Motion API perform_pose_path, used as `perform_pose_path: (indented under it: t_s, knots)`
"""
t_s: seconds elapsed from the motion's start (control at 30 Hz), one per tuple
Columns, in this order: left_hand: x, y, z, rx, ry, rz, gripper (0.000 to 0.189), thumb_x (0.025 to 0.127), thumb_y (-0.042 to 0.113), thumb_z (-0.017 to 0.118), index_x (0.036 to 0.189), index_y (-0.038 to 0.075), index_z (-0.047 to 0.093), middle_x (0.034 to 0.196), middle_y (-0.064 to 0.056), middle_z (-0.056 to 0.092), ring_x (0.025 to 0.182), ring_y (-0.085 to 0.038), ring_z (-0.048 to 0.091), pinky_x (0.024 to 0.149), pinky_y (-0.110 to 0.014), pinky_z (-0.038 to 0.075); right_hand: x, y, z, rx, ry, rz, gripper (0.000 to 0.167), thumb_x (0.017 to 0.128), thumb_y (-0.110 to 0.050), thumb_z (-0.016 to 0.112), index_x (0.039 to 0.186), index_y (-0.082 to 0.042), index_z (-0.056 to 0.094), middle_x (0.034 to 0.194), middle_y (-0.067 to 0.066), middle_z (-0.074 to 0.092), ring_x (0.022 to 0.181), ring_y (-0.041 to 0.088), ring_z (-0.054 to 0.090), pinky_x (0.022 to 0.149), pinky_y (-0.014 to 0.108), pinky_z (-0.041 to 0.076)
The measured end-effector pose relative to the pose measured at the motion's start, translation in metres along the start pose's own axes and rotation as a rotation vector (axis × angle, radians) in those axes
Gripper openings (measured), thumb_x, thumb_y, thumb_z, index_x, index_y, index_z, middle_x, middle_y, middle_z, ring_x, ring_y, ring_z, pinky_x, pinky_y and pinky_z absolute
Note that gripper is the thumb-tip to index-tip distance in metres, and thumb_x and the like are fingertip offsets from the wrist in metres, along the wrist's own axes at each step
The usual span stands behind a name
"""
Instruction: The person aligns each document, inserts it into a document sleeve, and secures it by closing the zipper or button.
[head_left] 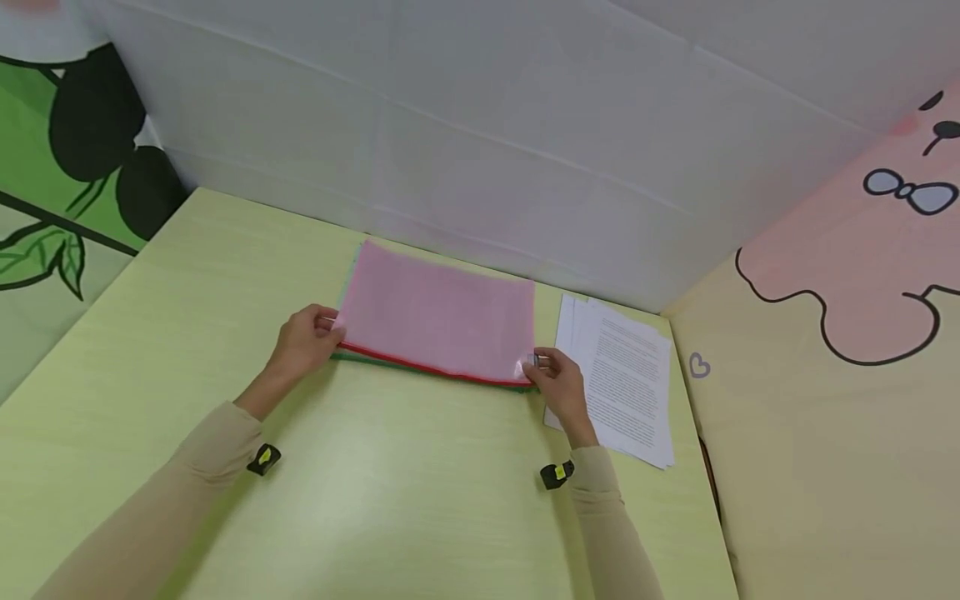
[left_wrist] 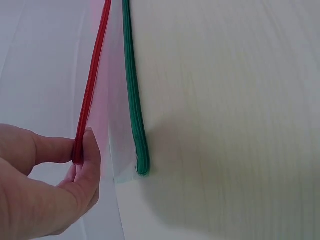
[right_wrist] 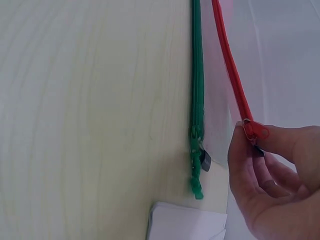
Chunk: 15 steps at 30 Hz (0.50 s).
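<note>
A pink zipper pouch point(head_left: 442, 312) with a red zipper point(left_wrist: 92, 82) along its near edge lies over a pouch with a green zipper point(left_wrist: 132, 90). My left hand point(head_left: 302, 342) pinches the pink pouch's near left corner, thumb and fingers on the end of the red zipper. At the near right corner my right hand point(head_left: 561, 383) pinches the other zipper end, beside the red slider point(right_wrist: 255, 130). Both wrist views show the red edge raised a little above the green one. Most of the green-zipped pouch is hidden beneath the pink one.
A stack of printed paper sheets point(head_left: 626, 383) lies on the table point(head_left: 360, 492) to the right of the pouches, close to my right hand. A white wall sheet point(head_left: 480, 150) rises behind the table's far edge, and a patterned sheet point(head_left: 825, 433) stands along the right side.
</note>
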<state>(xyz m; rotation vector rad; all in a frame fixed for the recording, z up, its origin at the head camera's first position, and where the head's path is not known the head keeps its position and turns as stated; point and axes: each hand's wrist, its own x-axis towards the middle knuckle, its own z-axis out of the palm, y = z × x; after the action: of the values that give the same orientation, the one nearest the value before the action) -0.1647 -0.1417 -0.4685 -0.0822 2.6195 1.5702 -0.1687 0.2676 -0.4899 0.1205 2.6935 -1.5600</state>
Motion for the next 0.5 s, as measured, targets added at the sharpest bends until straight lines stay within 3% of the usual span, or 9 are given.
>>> perform_pose_path:
  t_s: [0.33,0.5]
  knots:
    - [-0.034,0.0,-0.006,0.018,-0.034,0.049,0.042,0.102,0.015,0.063,0.132,-0.013,0.052,0.121,-0.031,0.062,0.108,-0.042,0.063,0.085,-0.04,0.055,-0.015,0.0,-0.005,0.031,0.008,-0.065,0.035,0.092,-0.011,0.078,0.124,0.0,0.068,0.105,0.019,0.072,0.096,0.028,0.068,0.075,0.017,0.054]
    - [-0.052,-0.001,-0.008,0.009,-0.048,0.057,0.042,0.102,0.017,0.064,0.13,-0.013,0.053,0.121,-0.031,0.063,0.109,-0.042,0.064,0.082,-0.028,0.054,-0.024,0.001,-0.005,0.031,0.005,-0.083,0.036,0.092,-0.012,0.079,0.124,0.0,0.069,0.104,0.018,0.072,0.094,0.025,0.068,0.078,0.017,0.055]
